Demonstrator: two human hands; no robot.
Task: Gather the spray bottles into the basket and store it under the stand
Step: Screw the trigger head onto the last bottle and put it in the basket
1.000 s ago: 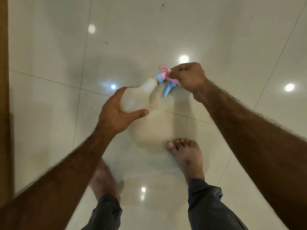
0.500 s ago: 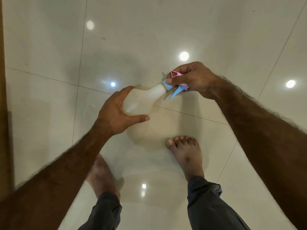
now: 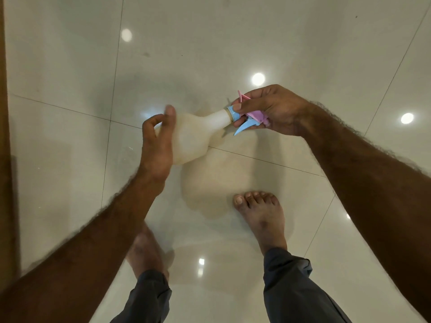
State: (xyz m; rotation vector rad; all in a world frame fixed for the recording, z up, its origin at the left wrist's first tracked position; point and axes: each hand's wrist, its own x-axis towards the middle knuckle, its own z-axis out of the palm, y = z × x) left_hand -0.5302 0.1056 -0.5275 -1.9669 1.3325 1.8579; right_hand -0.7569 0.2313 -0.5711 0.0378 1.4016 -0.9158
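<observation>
A white translucent spray bottle (image 3: 196,136) with a blue collar and a pink and blue trigger head hangs on its side above the floor. My right hand (image 3: 270,110) is closed around the trigger head and carries the bottle by it. My left hand (image 3: 156,141) is at the bottle's wide base, fingers spread and curled loosely, blurred with motion and no longer wrapped around the body. No basket and no stand are in view.
Glossy cream floor tiles (image 3: 70,66) with dark grout lines reflect ceiling lights. My bare feet (image 3: 261,215) and dark trouser legs stand below the bottle. A brown wooden edge (image 3: 3,159) runs down the far left.
My left hand has loosened from the bottle's body and its fingers have come apart. My right hand keeps its hold on the trigger head, and the bottle has tilted a little.
</observation>
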